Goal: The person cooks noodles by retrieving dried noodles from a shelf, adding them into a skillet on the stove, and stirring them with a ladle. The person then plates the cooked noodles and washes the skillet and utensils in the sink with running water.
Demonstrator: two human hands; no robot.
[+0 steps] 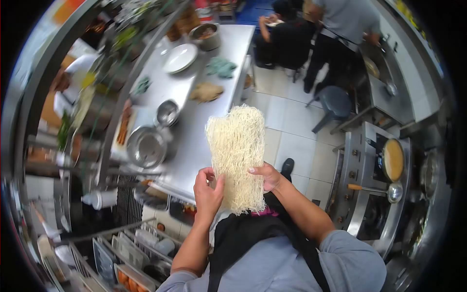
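Note:
A pale slab of dried rice noodles [237, 160] stands out in front of my apron, its thin strands matted into a flat oblong. My right hand [269, 177] grips its right edge, thumb lying across the front and the other fingers hidden behind. At the lower left edge, my left hand [208, 194] holds the noodles with its thumb against the side and fingers curled. The noodles are in the air between the steel table and the stove.
On the steel table [182, 151] are metal bowls [146, 147], white plates [180, 58], a pot [206, 36] and cloths [221, 67]. To the right, a pan [393, 159] and a ladle [394, 192] rest on the stove. A stool [335, 101] and two people are ahead.

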